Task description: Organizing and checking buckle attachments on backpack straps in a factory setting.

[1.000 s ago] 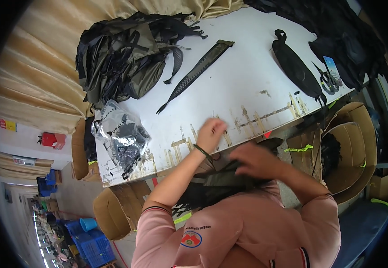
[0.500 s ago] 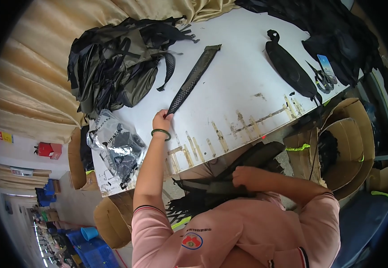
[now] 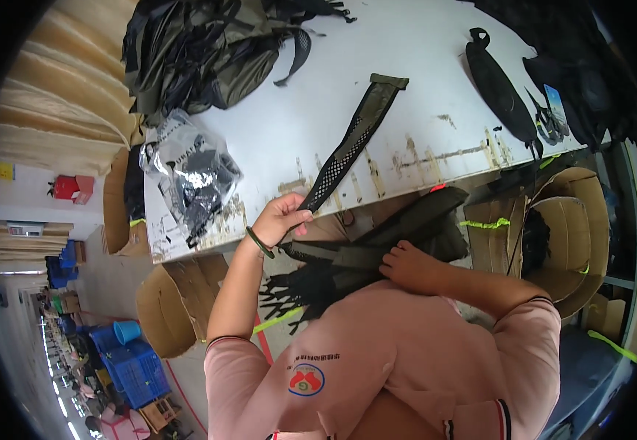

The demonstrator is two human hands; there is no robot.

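My left hand (image 3: 283,218), a green bangle at its wrist, pinches the lower end of a dark mesh strap (image 3: 344,152). From there the strap slants up across the white table to its folded olive end. Below the table edge, a bundle of similar dark strap pieces (image 3: 362,254) lies across my lap, with loose webbing ends hanging at its left. My right hand (image 3: 408,265) rests on that bundle with curled fingers, closed on the fabric; the fingertips are partly hidden.
On the white table (image 3: 406,110) are a heap of olive and black fabric (image 3: 201,59), a clear plastic bag of black parts (image 3: 201,176), a black padded piece (image 3: 498,92), scissors (image 3: 546,125) and more black cloth (image 3: 583,88). Cardboard boxes (image 3: 564,227) flank me.
My left hand has drawn the strap toward me, to the table's near edge. My right hand stays at the bundle, its fingers now laid more over it. The view has shifted.
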